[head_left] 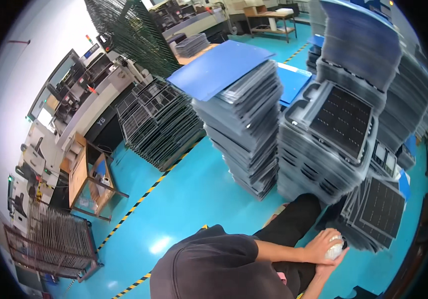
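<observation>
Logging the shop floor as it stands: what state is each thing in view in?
Hands: clasped together around a small whitish object, low by the floor.
Blue sheet: lying flat, slightly askew, on top of a tray stack.
Middle tray stack: tall, unevenly piled.
Top tray of the right stack: tilted, its dark gridded inside showing.
Low trays: leaning against the stack base.
Wooden cart: upright.

open turquoise floor [184, 199] lies left of the hands; tall stacks of grey moulded plastic trays [323, 164] rise straight ahead, and a low leaning pile of dark gridded trays [378, 209] blocks the right.
</observation>
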Action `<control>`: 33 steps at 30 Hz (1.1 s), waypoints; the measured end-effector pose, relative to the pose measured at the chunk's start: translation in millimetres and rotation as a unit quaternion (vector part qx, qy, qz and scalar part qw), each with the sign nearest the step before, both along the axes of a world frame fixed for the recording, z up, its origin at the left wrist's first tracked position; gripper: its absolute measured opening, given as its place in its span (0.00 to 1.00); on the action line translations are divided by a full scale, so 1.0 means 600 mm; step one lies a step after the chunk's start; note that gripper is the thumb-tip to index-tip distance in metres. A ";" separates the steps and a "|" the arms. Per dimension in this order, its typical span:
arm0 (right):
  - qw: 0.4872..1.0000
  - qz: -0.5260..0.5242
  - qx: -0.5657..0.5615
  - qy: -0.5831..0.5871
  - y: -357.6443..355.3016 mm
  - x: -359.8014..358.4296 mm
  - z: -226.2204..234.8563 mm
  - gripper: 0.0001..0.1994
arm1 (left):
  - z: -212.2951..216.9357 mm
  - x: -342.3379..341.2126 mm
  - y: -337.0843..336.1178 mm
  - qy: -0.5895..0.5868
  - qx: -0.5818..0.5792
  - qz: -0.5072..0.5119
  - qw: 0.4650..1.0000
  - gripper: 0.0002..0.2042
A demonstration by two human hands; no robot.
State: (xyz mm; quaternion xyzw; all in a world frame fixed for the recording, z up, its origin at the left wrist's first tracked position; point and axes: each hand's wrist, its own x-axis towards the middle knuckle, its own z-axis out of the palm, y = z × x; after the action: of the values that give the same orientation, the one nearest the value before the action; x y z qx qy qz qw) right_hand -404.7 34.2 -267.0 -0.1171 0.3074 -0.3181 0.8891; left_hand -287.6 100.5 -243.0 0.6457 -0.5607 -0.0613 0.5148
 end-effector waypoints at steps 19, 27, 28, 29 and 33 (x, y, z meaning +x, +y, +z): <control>0.971 0.164 -0.174 0.015 -0.054 -0.025 -0.094 0.33 | 0.014 0.065 -0.017 -0.108 0.240 -0.152 0.953 0.47; 0.936 0.268 -0.112 0.197 -0.084 0.030 -0.054 0.45 | 0.042 0.125 0.032 -0.214 0.226 -0.197 0.930 0.55; 0.930 0.282 -0.121 0.201 -0.077 0.034 -0.048 0.45 | 0.035 0.127 0.033 -0.151 0.233 -0.220 0.935 0.51; 0.931 0.272 -0.143 0.196 -0.068 0.041 -0.028 0.42 | 0.025 0.131 0.027 -0.088 0.234 -0.239 0.938 0.46; 0.944 0.227 -0.157 0.180 -0.032 0.086 -0.010 0.32 | -0.041 0.126 0.032 -0.164 0.181 -0.134 0.961 0.24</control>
State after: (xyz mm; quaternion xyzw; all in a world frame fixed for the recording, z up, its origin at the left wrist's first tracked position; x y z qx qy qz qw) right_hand -353.3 14.8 -272.7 -0.3776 0.3740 -0.1252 0.8378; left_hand -211.7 119.6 -267.7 0.6483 -0.6980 -0.1234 0.2779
